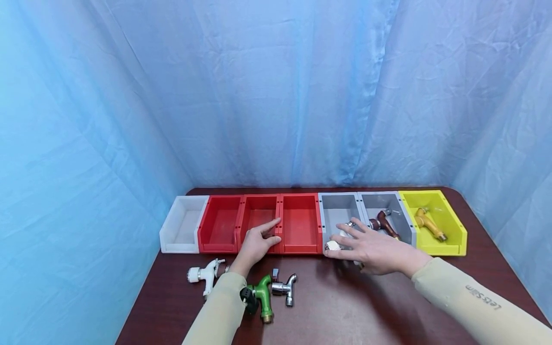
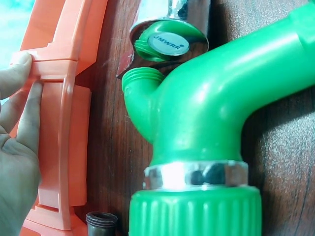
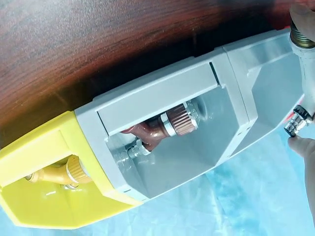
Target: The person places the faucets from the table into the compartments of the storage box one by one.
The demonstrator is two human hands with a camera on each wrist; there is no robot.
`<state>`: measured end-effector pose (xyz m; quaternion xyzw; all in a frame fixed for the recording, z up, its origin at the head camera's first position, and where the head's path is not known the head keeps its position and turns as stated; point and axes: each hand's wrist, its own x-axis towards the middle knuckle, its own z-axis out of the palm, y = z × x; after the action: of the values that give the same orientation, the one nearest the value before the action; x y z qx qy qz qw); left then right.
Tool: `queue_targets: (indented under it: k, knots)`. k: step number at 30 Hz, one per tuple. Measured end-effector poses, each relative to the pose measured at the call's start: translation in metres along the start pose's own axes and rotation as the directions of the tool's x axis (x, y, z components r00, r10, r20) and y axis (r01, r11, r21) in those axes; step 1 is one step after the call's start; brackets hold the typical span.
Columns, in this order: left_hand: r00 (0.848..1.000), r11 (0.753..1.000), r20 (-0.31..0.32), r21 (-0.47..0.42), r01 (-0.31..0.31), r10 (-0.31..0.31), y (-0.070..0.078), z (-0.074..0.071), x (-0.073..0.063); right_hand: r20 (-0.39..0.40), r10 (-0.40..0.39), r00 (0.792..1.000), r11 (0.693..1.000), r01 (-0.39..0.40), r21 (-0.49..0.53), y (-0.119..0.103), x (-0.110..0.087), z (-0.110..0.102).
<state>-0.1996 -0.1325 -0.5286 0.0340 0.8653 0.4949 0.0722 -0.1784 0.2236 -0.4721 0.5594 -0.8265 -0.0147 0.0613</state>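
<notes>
My right hand [image 1: 375,248] grips a white tap [image 3: 308,73] over the left grey bin [image 1: 338,211]; fingers cover much of the tap. The tap's chrome spout end and brass thread show in the right wrist view. My left hand [image 1: 255,245] rests at the front of the red bins, thumb and forefinger by the wall between the middle and right red bins [image 1: 299,223]. Below it on the table lie a green tap [image 1: 264,294] and a small chrome tap [image 1: 282,289]. Another white tap [image 1: 209,274] lies left of my left forearm.
Seven bins stand in a row: a white bin [image 1: 168,237], three red, two grey and a yellow bin [image 1: 459,239]. A brown tap [image 1: 386,224] lies in the right grey bin, a yellow tap [image 1: 427,224] in the yellow one. Blue curtains [image 1: 276,96] hang behind the table.
</notes>
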Motion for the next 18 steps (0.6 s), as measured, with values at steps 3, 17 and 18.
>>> queue_targets:
  k: [3, 17, 18]
  knots:
    - [1.0, 1.0, -0.001, 0.001, 0.003, -0.003, -0.001, 0.0, 0.0, -0.011, 0.008, 1.0, 1.0, -0.008, -0.013, 0.004, 0.0, 0.0]
    - [1.0, 1.0, -0.003, -0.003, 0.009, -0.009, 0.0, 0.001, -0.001, -0.059, 0.035, 0.998, 0.999, -0.037, -0.028, 0.024, 0.001, 0.002]
    - [1.0, 1.0, -0.003, -0.001, 0.011, -0.011, -0.001, 0.001, -0.001, -0.056, 0.043, 0.998, 0.999, -0.044, -0.025, 0.025, 0.001, 0.002]
